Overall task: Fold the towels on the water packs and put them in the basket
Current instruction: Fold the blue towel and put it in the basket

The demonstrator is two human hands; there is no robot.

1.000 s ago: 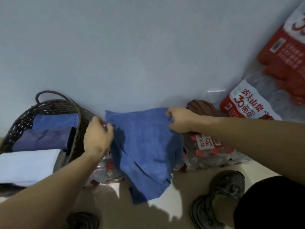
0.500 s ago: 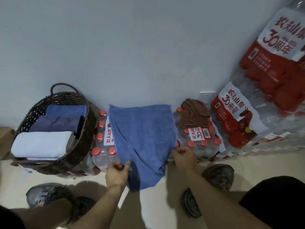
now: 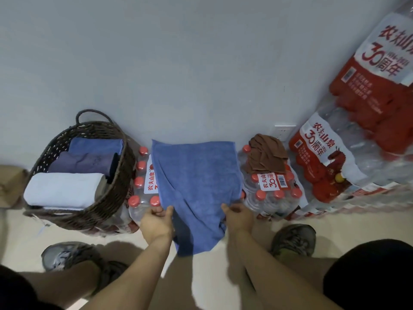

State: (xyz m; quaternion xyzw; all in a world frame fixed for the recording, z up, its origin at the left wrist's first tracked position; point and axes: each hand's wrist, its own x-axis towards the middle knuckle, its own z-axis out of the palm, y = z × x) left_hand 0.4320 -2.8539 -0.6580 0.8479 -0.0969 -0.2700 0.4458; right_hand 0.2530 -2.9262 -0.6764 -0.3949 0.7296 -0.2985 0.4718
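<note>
Head view: blue towel (image 3: 196, 182) spread flat over water packs (image 3: 271, 193), near edge hanging toward floor. Left hand (image 3: 157, 222) pinching left edge; right hand (image 3: 238, 217) gripping right edge, fingers curled. Basket (image 3: 111, 193) at left, holding folded towels. Brown towel (image 3: 266, 156) crumpled on right-hand pack.

Both bare forearms reach forward and up from the bottom edge, roughly parallel, wrists straight. The left hand (image 3: 157, 222) is seen back-up, its fingers (image 3: 159, 209) curled and thumb set against them, pinching the towel (image 3: 196, 186) at its left edge. The right hand (image 3: 238, 217) is likewise back-up, fingers curled on the towel's right edge. The hands sit level, well apart.
</note>
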